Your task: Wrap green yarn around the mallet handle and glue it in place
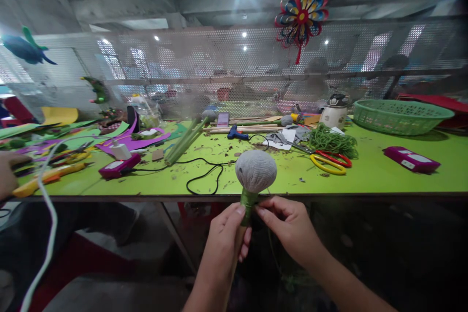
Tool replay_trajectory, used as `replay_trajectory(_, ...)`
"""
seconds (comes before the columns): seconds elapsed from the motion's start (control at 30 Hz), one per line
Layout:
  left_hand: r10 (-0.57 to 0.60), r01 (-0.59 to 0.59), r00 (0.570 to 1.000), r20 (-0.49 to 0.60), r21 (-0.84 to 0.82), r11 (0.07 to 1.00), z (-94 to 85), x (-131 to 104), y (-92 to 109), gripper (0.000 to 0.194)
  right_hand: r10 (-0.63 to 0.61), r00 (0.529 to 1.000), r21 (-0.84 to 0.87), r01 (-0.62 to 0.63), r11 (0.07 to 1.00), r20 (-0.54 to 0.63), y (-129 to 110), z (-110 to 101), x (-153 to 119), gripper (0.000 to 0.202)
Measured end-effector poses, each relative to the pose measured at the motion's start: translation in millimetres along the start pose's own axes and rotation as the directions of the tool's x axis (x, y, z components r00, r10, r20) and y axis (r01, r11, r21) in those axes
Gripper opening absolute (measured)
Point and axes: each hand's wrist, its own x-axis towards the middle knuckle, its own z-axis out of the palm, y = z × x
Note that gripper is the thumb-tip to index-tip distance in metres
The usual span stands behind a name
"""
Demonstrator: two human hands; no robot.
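My left hand (225,235) is wrapped round a wooden stick (233,265) just in front of the table edge. On top of the stick sits a rounded head (256,170) covered in grey ribbed cloth. Green string (248,201) is wound round the neck below this head. My right hand (288,222) is closed in a pinch against the right side of the winding, at the green string. A thin strand trails down beneath the right hand into the dark.
Yellow and red scissors (327,163) lie near a heap of green string (332,141). Behind are a blue glue gun (237,133) and a green basket (402,116). Purple boxes (411,159) lie on the green table (347,186). At left, another person's hand (9,173) is near a yellow cutter (51,178).
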Motion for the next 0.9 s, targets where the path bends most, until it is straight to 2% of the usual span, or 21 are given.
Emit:
replay_trajectory(0.2, 0.031, -0.032, 0.999, 0.021, 0.018, 0.999, 2.2, -5.0, 4.0, 0.036, -0.017, 1.0, 0.016, 0.017, 1.0, -0.012, 1.3, -0.9, 0.6, 0.014)
replay_trajectory(0.33, 0.013, -0.011, 0.999, 0.037, -0.044, 0.999, 5.6, -9.1, 7.8, 0.032, -0.036, 0.999, 0.051, 0.035, 0.998, 0.019, 2.0, -2.5, 1.1, 0.014)
replay_trajectory(0.7, -0.096, 0.157, 0.971, 0.218, -0.285, 0.946, -5.4, -4.3, -4.7, 0.031, -0.042, 0.996, 0.083, 0.036, 0.996, 0.077, 9.5, -7.5, 3.3, 0.015)
replay_trajectory(0.8, -0.157, 0.257, 0.946, 0.283, -0.361, 0.896, -7.6, -1.9, -5.0, 0.031, -0.039, 0.996, 0.067, 0.034, 0.997, 0.079, 15.3, -7.6, 3.8, 0.017)
replay_trajectory(0.9, -0.204, 0.356, 0.906, 0.37, -0.408, 0.841, -11.5, 1.2, -6.2, 0.035, 0.045, 0.994, 0.153, -0.06, 0.986, 0.101, 22.8, -8.2, 5.5, 0.019)
